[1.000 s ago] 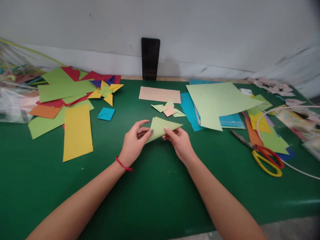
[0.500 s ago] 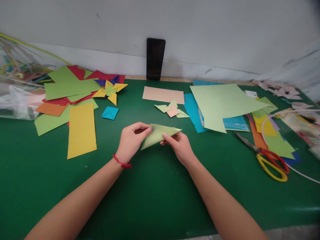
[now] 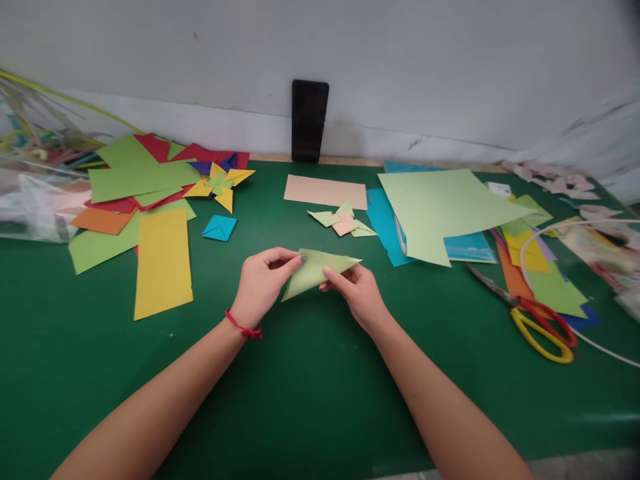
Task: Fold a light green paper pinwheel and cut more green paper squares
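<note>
Head camera view: the folded pale green paper [image 3: 311, 269] is located at the centre of the frame, above the green tabletop [image 3: 300, 400]. It is roughly triangular, with its narrow point directed to the right and its lower corner directed to the lower left. Contact between the paper and the tabletop cannot be determined.

Left hand [image 3: 263, 277]: grip clamped on the upper left edge of the paper, thumb on the near face. A red bracelet [image 3: 243, 328] encircles the wrist. Right hand [image 3: 357, 291]: grip clamped on the right portion of the paper, thumb on the near face, other fingers partly hidden behind it.

Just beyond the paper lies a green-and-pink folded star [image 3: 344, 225]; behind it, a pink strip [image 3: 325, 192]. A black phone [image 3: 309, 121] stands upright against the wall [image 3: 200, 47] at upper centre.

Left of centre: a blue folded square [image 3: 220, 227], with a yellow-and-purple folded star [image 3: 225, 199] above it and a yellow sheet [image 3: 163, 263] to its left. Right of centre: a large pale green sheet [image 3: 450, 207] overlaps blue sheets [image 3: 384, 227]. Scissors [image 3: 516, 302] with red and yellow handles lie at the right, well apart from both hands.
</note>
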### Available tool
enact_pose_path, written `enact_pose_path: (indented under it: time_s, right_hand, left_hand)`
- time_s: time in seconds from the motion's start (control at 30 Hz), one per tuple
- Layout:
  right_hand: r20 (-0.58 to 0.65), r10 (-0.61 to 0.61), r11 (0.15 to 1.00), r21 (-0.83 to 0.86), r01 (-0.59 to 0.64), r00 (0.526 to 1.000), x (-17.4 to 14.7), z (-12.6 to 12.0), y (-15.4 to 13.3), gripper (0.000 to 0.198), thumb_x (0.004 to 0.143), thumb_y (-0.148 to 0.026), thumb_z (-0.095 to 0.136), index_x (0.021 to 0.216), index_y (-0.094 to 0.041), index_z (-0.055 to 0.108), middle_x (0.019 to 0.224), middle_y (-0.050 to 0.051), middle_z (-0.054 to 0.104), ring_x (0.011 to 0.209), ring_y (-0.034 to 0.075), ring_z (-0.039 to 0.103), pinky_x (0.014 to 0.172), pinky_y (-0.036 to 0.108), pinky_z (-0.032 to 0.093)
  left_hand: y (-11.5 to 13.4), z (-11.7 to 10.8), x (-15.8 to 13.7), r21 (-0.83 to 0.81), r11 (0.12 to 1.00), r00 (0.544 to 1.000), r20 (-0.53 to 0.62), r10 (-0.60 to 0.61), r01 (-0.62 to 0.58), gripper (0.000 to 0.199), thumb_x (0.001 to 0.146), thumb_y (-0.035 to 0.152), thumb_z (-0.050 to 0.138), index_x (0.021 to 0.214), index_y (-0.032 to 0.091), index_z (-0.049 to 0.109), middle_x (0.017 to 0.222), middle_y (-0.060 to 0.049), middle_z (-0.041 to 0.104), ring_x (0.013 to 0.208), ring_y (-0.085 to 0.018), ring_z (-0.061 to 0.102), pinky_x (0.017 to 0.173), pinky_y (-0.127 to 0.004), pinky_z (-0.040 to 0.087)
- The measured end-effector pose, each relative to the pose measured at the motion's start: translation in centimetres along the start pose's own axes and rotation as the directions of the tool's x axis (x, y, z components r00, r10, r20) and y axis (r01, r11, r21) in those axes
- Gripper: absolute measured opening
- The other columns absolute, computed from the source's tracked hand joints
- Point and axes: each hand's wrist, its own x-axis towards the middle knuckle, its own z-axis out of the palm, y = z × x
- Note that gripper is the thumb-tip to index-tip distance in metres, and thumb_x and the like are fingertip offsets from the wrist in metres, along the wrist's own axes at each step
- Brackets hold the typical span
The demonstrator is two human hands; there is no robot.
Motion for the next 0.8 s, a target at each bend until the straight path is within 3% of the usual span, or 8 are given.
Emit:
enact_pose_path:
  time_s: [0.43,0.53,0.6,0.67,0.7,0.8]
  right_hand:
    - [0.012,0.004,1.000,-0.011,-0.004,1.000,0.0,0.0,0.2,0.027,0.067,-0.036,0.069,0.084,-0.016,0.060,0.071,0.003,0.064,0.060,0.016,0.061,0.062,0.032,0.051]
    - [0.043,-0.058,0.997,-0.046,0.060,0.997,0.4,-1.4,-0.9,0.031,0.073,-0.044,0.061,0.091,-0.018,0.060,0.079,0.004,0.065,0.063,0.016,0.061,0.059,0.030,0.049]
    - [-0.017,-0.143,0.984,-0.109,0.140,0.990,1.3,-2.9,-2.3,0.038,0.081,-0.052,0.045,0.094,-0.019,0.060,0.089,0.007,0.065,0.066,0.015,0.059,0.056,0.029,0.047]
    - [-0.169,-0.276,0.936,-0.271,0.224,0.946,3.0,-4.3,-4.0,0.033,0.081,-0.049,0.048,0.091,-0.020,0.060,0.089,0.007,0.066,0.067,0.014,0.058,0.056,0.027,0.045]
    - [-0.184,-0.330,0.893,-0.380,0.242,0.926,4.1,-4.7,-4.8,0.031,0.078,-0.048,0.053,0.089,-0.020,0.061,0.086,0.007,0.066,0.069,0.015,0.057,0.058,0.027,0.045]
    - [-0.054,-0.458,0.705,-0.630,0.325,0.887,8.9,-4.7,-6.7,0.030,0.073,-0.047,0.059,0.084,-0.020,0.063,0.084,0.005,0.066,0.075,0.017,0.058,0.068,0.032,0.045]
  left_hand:
    - [-0.2,0.0,0.1,-0.010,1.000,1.000,0.002,0.001,-0.001,0.021,0.070,0.037,0.062,0.071,0.017,0.068,0.071,-0.003,0.068,0.067,-0.015,0.059,0.061,-0.025,0.047]
    - [-0.9,-0.2,0.4,-0.009,1.000,1.000,0.005,-0.002,0.002,0.023,0.070,0.039,0.062,0.071,0.017,0.067,0.072,-0.002,0.067,0.066,-0.014,0.058,0.058,-0.023,0.045]
    - [-1.7,-0.4,1.0,-0.014,1.000,1.000,0.016,0.001,-0.001,0.024,0.069,0.040,0.063,0.071,0.016,0.067,0.071,-0.002,0.067,0.065,-0.014,0.057,0.058,-0.023,0.045]
    - [-2.7,-0.4,1.6,-0.030,0.999,0.999,0.041,0.013,-0.011,0.025,0.068,0.041,0.063,0.069,0.016,0.066,0.071,-0.003,0.066,0.064,-0.013,0.057,0.057,-0.023,0.044]
    - [-3.2,-0.4,2.0,-0.031,0.999,0.998,0.058,0.010,-0.008,0.026,0.068,0.041,0.063,0.069,0.016,0.066,0.071,-0.003,0.066,0.064,-0.014,0.057,0.058,-0.023,0.044]
    - [-4.2,-0.3,2.8,-0.039,0.999,0.998,0.060,-0.021,0.023,0.029,0.068,0.044,0.062,0.070,0.015,0.066,0.069,-0.003,0.066,0.062,-0.014,0.056,0.056,-0.024,0.044]
